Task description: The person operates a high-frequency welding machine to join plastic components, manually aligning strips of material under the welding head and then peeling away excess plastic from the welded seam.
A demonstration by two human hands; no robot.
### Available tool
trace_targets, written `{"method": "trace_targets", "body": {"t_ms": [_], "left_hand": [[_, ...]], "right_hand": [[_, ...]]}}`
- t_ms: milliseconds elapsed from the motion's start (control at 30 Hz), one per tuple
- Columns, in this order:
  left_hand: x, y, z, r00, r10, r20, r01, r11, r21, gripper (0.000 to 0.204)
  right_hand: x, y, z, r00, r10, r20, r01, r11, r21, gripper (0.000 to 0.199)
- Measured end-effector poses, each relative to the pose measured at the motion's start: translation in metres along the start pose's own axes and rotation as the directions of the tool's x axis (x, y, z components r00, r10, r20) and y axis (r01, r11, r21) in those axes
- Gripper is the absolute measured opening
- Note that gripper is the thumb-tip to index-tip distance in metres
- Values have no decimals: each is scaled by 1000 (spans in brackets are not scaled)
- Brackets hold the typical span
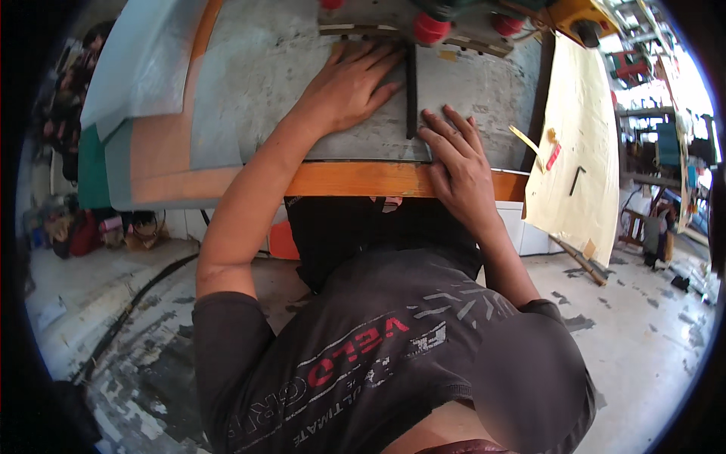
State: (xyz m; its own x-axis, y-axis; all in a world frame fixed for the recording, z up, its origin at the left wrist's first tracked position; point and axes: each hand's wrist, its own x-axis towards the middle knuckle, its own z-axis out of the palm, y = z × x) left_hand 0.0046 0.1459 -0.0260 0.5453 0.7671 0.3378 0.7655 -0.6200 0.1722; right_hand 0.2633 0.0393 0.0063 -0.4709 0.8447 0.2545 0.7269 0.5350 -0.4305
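On a worn grey sheet-like surface, my left hand lies flat with its fingers stretched toward the far side. Its fingertips come close to a narrow dark bar that runs from far to near across the surface. To the right of this bar, my right hand rests near the front edge. Its fingers are extended and somewhat apart, the tips on the grey surface. No object shows in either hand. What lies beneath my left palm is hidden.
A machine with red round knobs stands at the far side. A wooden strip edges the front. At right, cream paper carries a hex key and a small red piece. Clear plastic sheeting covers the left.
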Motion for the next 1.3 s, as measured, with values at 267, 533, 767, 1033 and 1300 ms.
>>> {"method": "trace_targets", "body": {"t_ms": [267, 533, 767, 1033, 1300], "left_hand": [[7, 1, -19, 992, 102, 69, -93, 987, -128, 43], [15, 12, -29, 987, 158, -4, -157, 974, -165, 26], [17, 13, -32, 987, 163, 5, -159, 972, -174, 24], [14, 16, -34, 987, 159, -3, -155, 962, -226, 19], [11, 9, -38, 959, 283, 21, -270, 932, -244, 27]], "right_hand": [[-5, 8, 1, 999, -11, -40, 12, 1000, 10, 53], [-3, 8, 8, 996, 22, -87, -21, 1000, 17, 54], [-1, 6, 6, 997, 39, -74, -41, 999, -25, 55], [6, 1, 8, 991, 91, -97, -93, 996, -15, 55], [8, 5, 8, 993, 80, -89, -81, 997, -12, 54]]}}
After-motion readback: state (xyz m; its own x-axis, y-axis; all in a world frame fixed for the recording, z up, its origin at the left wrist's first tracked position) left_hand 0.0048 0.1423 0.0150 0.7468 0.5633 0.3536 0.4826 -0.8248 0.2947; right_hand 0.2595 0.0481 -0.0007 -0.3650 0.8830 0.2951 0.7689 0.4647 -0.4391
